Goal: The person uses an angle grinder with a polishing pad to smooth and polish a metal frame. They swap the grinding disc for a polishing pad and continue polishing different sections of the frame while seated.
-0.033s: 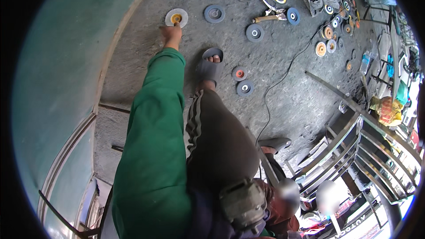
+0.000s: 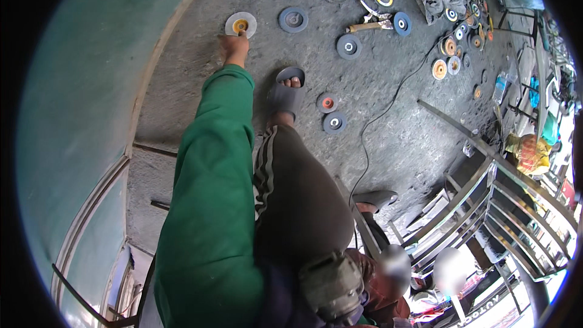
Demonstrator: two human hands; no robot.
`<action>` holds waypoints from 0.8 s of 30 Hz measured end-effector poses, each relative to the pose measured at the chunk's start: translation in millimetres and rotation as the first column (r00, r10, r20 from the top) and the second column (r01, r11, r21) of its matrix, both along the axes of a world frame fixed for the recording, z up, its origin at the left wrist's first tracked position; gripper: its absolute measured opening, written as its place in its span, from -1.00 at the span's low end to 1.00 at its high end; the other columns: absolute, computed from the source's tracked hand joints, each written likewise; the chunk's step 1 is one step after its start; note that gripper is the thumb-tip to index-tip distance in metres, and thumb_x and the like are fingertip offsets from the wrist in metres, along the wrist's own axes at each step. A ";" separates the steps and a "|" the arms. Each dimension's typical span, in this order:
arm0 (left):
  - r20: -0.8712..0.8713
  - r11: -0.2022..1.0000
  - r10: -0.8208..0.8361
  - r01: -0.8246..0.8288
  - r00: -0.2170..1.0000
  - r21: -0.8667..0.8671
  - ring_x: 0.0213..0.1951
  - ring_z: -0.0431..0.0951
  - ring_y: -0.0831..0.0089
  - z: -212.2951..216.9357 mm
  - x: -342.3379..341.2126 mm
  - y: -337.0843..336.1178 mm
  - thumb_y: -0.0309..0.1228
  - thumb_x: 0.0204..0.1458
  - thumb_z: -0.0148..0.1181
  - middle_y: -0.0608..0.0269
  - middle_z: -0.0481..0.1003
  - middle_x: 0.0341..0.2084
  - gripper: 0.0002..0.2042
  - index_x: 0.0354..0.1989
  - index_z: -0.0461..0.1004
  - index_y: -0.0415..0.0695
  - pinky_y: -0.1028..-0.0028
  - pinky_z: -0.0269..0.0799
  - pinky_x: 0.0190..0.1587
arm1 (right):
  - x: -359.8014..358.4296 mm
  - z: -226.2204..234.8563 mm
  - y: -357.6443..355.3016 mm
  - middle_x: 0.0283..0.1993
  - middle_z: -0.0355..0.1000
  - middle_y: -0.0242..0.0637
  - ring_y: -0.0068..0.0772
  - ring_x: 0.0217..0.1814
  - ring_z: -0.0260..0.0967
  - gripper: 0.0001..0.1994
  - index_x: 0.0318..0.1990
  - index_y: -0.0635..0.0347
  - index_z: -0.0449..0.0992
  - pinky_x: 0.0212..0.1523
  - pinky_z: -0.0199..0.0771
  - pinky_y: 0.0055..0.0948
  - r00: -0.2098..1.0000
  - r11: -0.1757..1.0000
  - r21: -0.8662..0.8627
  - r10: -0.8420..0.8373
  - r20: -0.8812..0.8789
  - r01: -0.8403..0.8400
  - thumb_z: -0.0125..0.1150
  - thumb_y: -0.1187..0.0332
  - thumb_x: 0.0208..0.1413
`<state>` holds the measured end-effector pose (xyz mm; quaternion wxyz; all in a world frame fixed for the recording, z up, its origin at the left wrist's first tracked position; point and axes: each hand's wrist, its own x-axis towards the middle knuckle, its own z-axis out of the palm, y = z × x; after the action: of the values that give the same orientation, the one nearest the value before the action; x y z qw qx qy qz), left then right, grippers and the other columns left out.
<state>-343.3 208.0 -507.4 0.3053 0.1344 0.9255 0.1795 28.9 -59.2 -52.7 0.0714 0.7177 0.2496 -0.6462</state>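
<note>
My left hand (image 2: 234,48), in a green sleeve, reaches forward to a pale grinding disc (image 2: 231,26) with a yellow-brown centre. The thumb lies over the disc's near side, by its centre. My other fingers are blurred and partly hidden at its lower left edge, and the hand looks closed on it. Whether the disc is lifted off the floor is hard to tell. A grey metal tool head, like that of an angle grinder (image 2: 331,285), is at my lap. My right hand does not show. Right of the held disc lies a blue-grey disc (image 2: 293,19).
Several more discs (image 2: 349,47) and a wooden-handled tool (image 2: 367,26) lie on the rough grey floor. A black cable (image 2: 398,88) crosses it. On the left stands a green wall panel (image 2: 103,85). A metal frame (image 2: 473,200) fills the lower right, near blurred people.
</note>
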 end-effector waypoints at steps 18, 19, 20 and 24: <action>-0.193 0.756 -0.654 0.625 0.732 -0.192 0.07 0.67 -0.15 55.9 -17.2 -58.6 -0.16 0.33 0.21 -0.09 0.65 0.01 -0.52 0.38 0.38 0.02 -0.08 0.61 0.03 | 5.4 -4.7 -7.2 -0.05 0.67 -0.22 -0.39 -0.02 0.63 -0.31 0.20 0.23 0.56 0.05 0.60 -0.28 0.999 1.000 0.016 0.014 0.031 -0.014 0.67 0.22 -0.14; -0.214 0.796 -0.606 0.587 0.766 -0.150 0.08 0.67 -0.14 54.6 -17.7 -64.1 -0.17 0.33 0.21 -0.09 0.65 0.01 -0.52 0.39 0.38 0.02 -0.07 0.61 0.05 | 6.2 -4.1 -8.6 -0.06 0.67 -0.22 -0.39 -0.02 0.63 -0.31 0.20 0.23 0.57 0.04 0.60 -0.28 0.999 1.000 0.025 0.013 0.029 -0.013 0.67 0.22 -0.14; -0.244 0.825 -0.560 0.559 0.792 -0.081 0.09 0.67 -0.14 53.0 -17.5 -66.8 -0.18 0.34 0.20 -0.10 0.66 0.01 -0.53 0.39 0.39 0.03 -0.06 0.61 0.07 | 6.6 -3.4 -10.3 -0.06 0.68 -0.22 -0.39 -0.03 0.63 -0.31 0.20 0.23 0.57 0.04 0.61 -0.28 1.000 0.999 0.035 0.012 0.025 -0.013 0.67 0.22 -0.14; -0.159 0.670 -0.742 0.714 0.651 -0.202 0.08 0.67 -0.11 62.0 -16.2 -74.4 -0.23 0.33 0.21 -0.11 0.66 0.01 -0.59 0.32 0.44 -0.01 -0.04 0.60 0.09 | 8.1 -0.2 -17.5 -0.07 0.68 -0.22 -0.40 -0.04 0.64 -0.32 0.19 0.23 0.57 0.02 0.61 -0.28 1.000 0.996 0.089 0.012 0.003 -0.012 0.67 0.23 -0.14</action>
<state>-359.5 133.6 -445.4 0.2510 0.4957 0.8309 -0.0314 37.0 -76.7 -52.8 0.0435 0.7194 0.2821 -0.6333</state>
